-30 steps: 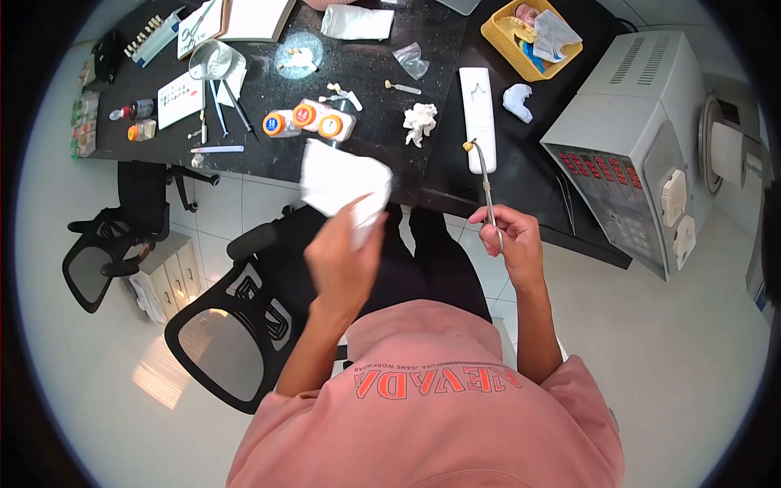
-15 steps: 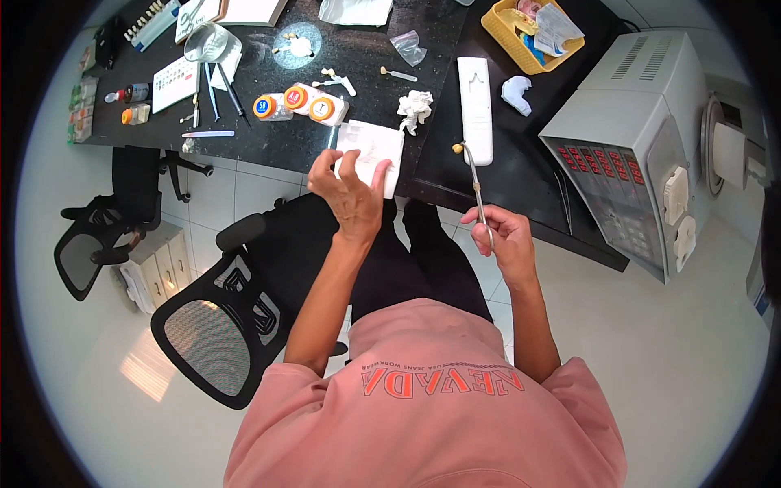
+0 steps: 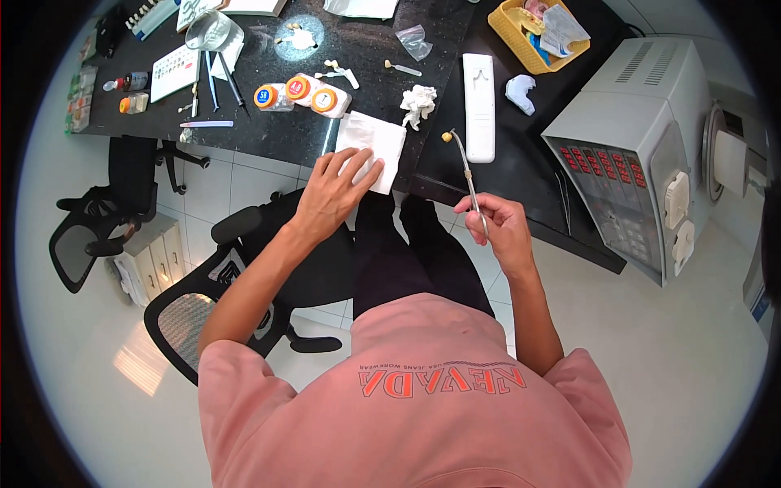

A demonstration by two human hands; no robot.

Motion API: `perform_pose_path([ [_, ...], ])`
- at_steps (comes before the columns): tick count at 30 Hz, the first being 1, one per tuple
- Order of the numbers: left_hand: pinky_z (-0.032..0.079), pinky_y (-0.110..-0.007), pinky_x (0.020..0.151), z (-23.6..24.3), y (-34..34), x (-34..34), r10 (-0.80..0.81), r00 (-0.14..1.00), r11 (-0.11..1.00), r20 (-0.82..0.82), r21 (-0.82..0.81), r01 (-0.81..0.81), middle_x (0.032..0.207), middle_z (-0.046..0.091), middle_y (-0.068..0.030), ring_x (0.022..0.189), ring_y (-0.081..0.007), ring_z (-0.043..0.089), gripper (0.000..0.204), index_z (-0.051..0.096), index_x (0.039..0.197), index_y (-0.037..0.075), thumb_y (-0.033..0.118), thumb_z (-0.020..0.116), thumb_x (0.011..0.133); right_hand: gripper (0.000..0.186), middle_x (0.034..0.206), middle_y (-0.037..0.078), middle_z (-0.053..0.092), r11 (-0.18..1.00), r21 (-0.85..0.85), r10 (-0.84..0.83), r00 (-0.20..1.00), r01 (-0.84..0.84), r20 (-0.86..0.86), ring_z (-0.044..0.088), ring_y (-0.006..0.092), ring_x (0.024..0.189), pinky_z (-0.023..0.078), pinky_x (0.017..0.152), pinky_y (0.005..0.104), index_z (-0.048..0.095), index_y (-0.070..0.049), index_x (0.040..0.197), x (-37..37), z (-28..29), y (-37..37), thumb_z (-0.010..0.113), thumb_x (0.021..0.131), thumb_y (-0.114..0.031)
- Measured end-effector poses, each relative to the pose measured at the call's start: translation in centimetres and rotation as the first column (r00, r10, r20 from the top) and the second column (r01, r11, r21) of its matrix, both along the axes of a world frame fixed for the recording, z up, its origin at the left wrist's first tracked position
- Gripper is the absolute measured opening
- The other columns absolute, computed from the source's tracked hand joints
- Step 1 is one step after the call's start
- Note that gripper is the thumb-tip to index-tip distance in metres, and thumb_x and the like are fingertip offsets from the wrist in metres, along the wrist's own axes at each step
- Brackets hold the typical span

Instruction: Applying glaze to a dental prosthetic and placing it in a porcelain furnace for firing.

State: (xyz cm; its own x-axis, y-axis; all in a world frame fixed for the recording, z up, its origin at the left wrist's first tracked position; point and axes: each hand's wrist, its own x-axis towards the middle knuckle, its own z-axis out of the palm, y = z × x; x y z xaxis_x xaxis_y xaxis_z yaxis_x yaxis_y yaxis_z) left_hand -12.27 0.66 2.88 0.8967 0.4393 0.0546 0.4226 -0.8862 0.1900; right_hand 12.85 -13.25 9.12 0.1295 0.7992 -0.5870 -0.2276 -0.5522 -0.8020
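Note:
My left hand (image 3: 332, 195) lies with fingers apart on a folded white paper (image 3: 374, 138) at the desk's front edge, just below three orange-lidded jars (image 3: 324, 99). My right hand (image 3: 499, 229) is closed round slender metal forceps (image 3: 467, 174), whose bent tip holds a small yellow tooth-like piece (image 3: 447, 137) over the dark desk. A long white plastic case (image 3: 479, 106) lies to the right of that tip, and crumpled white tissue (image 3: 418, 106) lies above the paper.
At right stands a grey machine (image 3: 618, 163) with red displays; tweezers (image 3: 565, 203) lie beside it. Farther back are a yellow basket (image 3: 508, 37), a white moulded piece (image 3: 519, 93) and a glass container (image 3: 214, 32). Black mesh chairs (image 3: 187, 325) stand below and left of the desk.
My left hand has set the white paper down at the desk edge and moved slightly down-left, fingers resting on it. The forceps tip has shifted slightly left and up.

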Motion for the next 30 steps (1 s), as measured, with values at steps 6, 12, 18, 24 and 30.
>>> perform_pose_path([
  [6, 0.044, -0.038, 0.091, 1.2, 3.0, 1.3, -0.094, 0.996, 0.976, 0.004, -0.196, 0.093, 0.109, 0.062, -0.0097, 0.104, -0.0244, 0.058, 0.043, 0.057, 0.121, 0.004, 0.0, 0.059, 0.078, 0.025, 0.057, -0.003, 0.049, 1.0, -0.01, 0.008, 1.0, -0.008, 0.004, 0.042, 0.0027, 0.051, 0.032, 0.049, 0.02, 0.068, 0.0, 0.092, -0.1, 0.0, 0.0, 0.067, 0.087, -0.024],
  [12, 0.044, -0.033, 0.082, -0.1, 3.5, 4.2, -0.001, 0.997, 0.998, -0.071, -0.069, -0.004, 0.095, 0.061, -0.0059, 0.097, -0.0207, 0.059, 0.03, 0.054, 0.113, 0.007, 0.008, 0.056, 0.083, 0.02, 0.059, -0.004, 0.051, 1.0, 0.003, 0.018, 0.999, -0.018, -0.035, 0.043, 0.0018, 0.052, 0.033, 0.048, 0.0187, 0.068, 0.0, 0.093, -0.3, -0.7, -0.1, 0.068, 0.089, -0.019],
  [18, 0.043, -0.035, 0.083, -0.4, 1.9, 4.6, 0.021, 0.997, 0.989, 0.076, 0.146, -0.032, 0.099, 0.055, -0.004, 0.096, -0.0189, 0.055, 0.012, 0.059, 0.093, 0.01, 0.01, 0.06, 0.081, 0.015, 0.062, -0.004, 0.053, 1.0, -0.004, 0.023, 0.997, -0.023, -0.068, 0.044, 0.001, 0.054, 0.034, 0.048, 0.0176, 0.068, 0.001, 0.094, -0.3, -0.8, -0.3, 0.068, 0.091, -0.014],
  [24, 0.037, -0.035, 0.094, -1.0, -0.5, 4.4, 0.062, 0.99, 0.979, 0.13, 0.183, -0.086, 0.115, 0.058, -0.0051, 0.112, -0.0199, 0.054, 0.033, 0.063, 0.111, 0.009, 0.013, 0.064, 0.079, 0.015, 0.063, -0.004, 0.054, 0.999, -0.025, 0.017, 0.997, -0.019, -0.079, 0.045, 0.0011, 0.055, 0.034, 0.049, 0.0175, 0.068, 0.001, 0.095, -0.3, -1.0, -0.5, 0.067, 0.091, -0.013],
  [30, 0.028, -0.043, 0.102, -2.6, -2.2, 2.6, 0.2, 0.98, 0.955, 0.022, 0.219, -0.2, 0.125, 0.053, -0.0061, 0.12, -0.0252, 0.048, 0.04, 0.061, 0.121, 0.012, 0.02, 0.068, 0.082, 0.02, 0.061, -0.004, 0.052, 0.999, -0.025, 0.022, 0.998, -0.024, -0.067, 0.044, 0.0019, 0.053, 0.033, 0.048, 0.0187, 0.068, 0.0, 0.093, -0.3, -1.0, -0.4, 0.069, 0.089, -0.019],
])
